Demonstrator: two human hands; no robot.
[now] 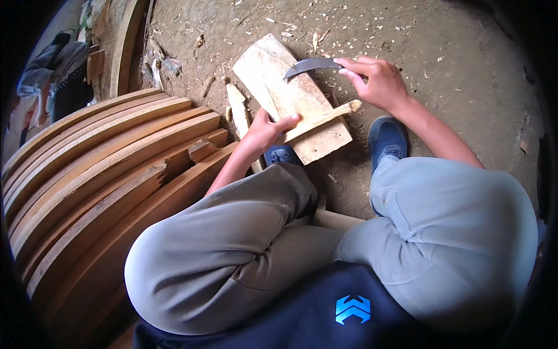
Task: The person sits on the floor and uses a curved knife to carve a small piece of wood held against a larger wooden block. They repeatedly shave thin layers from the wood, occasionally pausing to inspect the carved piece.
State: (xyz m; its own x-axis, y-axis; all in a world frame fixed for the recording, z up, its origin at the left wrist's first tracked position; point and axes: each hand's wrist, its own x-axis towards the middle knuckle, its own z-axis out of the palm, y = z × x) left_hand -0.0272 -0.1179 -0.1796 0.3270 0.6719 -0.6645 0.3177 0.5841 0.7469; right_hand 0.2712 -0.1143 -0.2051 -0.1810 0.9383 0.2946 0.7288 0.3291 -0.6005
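Note:
My right hand (378,81) is closed around the handle end of a curved knife (314,65). The blade points left, and its tip is at the face of a thick pale wooden board (273,72) lying at a slant before my feet. A narrower strip of wood (325,118) with a rounded knob at its right end crosses the board's near part. My left hand (264,132) is closed at the left end of that strip, its thumb pressed on top and its fingers mostly hidden.
Several long curved planks (110,151) are stacked at my left. A split wood piece (238,110) lies beside the board. Wood chips dot the dirt floor (453,87). My shoes, a right one (388,139) among them, flank the board's near end. Another person (52,75) is at the far left.

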